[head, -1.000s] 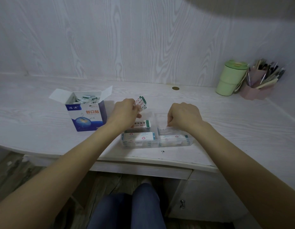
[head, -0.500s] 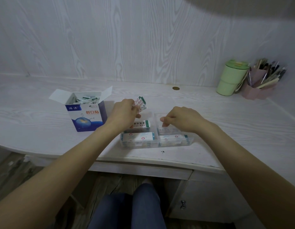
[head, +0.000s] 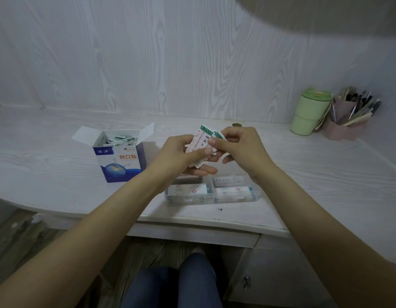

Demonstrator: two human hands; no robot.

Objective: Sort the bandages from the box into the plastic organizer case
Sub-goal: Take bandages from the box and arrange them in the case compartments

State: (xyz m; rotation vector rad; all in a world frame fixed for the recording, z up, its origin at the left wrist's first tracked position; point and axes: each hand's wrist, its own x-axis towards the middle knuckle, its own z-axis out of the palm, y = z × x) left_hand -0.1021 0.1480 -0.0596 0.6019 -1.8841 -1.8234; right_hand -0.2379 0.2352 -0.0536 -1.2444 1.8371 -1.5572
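Since a moment ago my right hand (head: pixel 239 147) has left the organizer case (head: pixel 255 195) and joined my left hand (head: pixel 181 153), both pinching the bandage stack (head: pixel 200 144) above it, right of the box (head: pixel 119 160); these light, floppy, slippery wrappers probably fan apart, so I'd pinch one edge.

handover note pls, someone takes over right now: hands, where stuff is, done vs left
Left hand: holds a small stack of wrapped red-and-green printed bandages above the desk.
Right hand: pinches the top of that stack.
Blue-and-white cardboard box: open, left of the hands, more bandages inside.
Clear plastic organizer case: at the desk edge, compartments partly filled.
Left: place the held stack, then empty the box.
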